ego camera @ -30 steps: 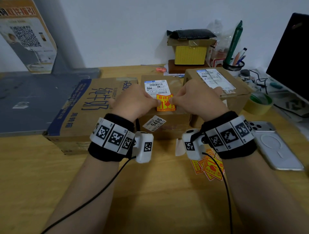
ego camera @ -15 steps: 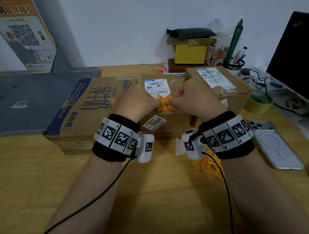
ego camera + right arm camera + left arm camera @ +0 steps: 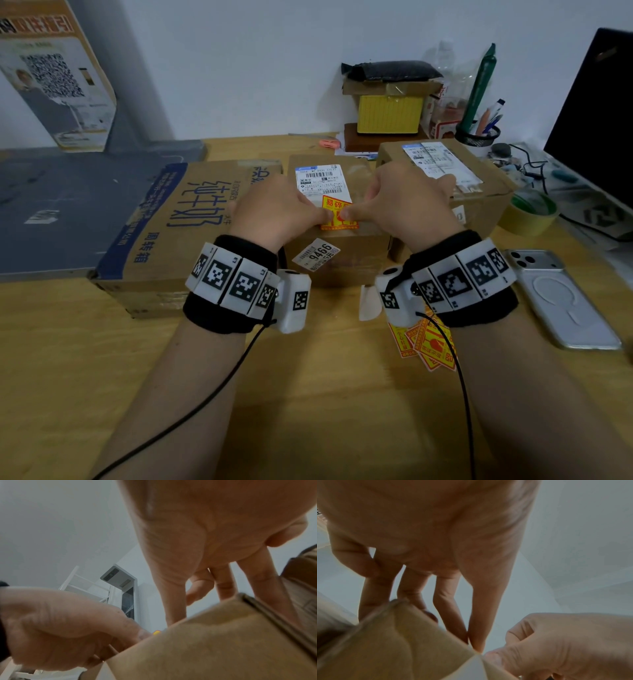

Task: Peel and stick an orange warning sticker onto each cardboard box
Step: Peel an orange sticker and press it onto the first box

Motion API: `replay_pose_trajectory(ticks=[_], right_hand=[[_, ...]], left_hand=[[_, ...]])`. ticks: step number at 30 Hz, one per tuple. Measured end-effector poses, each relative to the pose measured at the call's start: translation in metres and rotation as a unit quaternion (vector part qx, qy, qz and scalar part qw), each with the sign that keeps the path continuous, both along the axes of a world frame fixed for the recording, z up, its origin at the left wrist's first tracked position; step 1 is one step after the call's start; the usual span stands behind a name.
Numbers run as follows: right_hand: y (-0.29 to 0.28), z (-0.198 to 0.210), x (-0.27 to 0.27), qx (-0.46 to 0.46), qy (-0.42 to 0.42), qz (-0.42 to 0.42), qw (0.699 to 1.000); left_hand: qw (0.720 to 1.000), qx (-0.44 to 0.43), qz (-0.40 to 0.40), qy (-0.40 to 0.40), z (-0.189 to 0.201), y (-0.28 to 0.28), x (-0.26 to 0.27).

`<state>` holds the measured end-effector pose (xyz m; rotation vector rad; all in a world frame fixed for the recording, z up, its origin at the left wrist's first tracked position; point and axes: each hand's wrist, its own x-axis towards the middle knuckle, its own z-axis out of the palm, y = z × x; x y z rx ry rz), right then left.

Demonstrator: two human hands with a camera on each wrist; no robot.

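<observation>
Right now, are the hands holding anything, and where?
Nothing is gripped. Both thumbs press the orange sticker flat onto the middle box: left hand and right hand meet at its middle.

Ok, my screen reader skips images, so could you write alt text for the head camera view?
Both thumbs press an orange warning sticker onto the middle cardboard box, left hand and right hand meeting over it. A larger box sits left, another right; spare stickers lie on the wooden desk.

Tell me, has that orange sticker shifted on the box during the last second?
No. The orange sticker stays just below the white shipping label on the middle box, as before.
</observation>
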<state>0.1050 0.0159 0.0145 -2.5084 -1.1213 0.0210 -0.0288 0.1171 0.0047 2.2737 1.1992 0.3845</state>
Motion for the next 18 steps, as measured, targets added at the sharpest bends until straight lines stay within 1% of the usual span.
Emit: replay_pose_trajectory(ticks=[2, 4, 7, 10, 12, 16, 18], right_hand=[[-0.001, 0.001, 0.0, -0.007, 0.003, 0.001, 1.0], [-0.002, 0.001, -0.002, 0.003, 0.003, 0.02, 1.0], [-0.002, 0.002, -0.003, 0.068, -0.018, 0.085, 0.994], [-0.001, -0.001, -0.005, 0.124, 0.007, 0.161, 0.979], [0.0, -0.004, -0.006, 0.139, 0.017, 0.185, 0.973], [0.002, -0.006, -0.008, 0.055, 0.008, 0.197, 0.979], [0.004, -0.007, -0.009, 0.033, -0.005, 0.201, 0.979]], left_hand=[[1.0, 0.014, 0.002, -0.014, 0.001, 0.004, -0.001], [0.999, 0.004, 0.016, -0.043, -0.001, 0.01, -0.003], [0.997, -0.023, 0.023, -0.067, -0.004, 0.015, -0.004], [0.996, -0.038, 0.024, -0.08, -0.007, 0.018, -0.002], [0.994, -0.046, 0.021, -0.095, -0.008, 0.02, -0.001], [0.993, -0.049, 0.018, -0.108, -0.011, 0.022, -0.001], [0.992, -0.048, 0.024, -0.111, -0.011, 0.022, -0.001]])
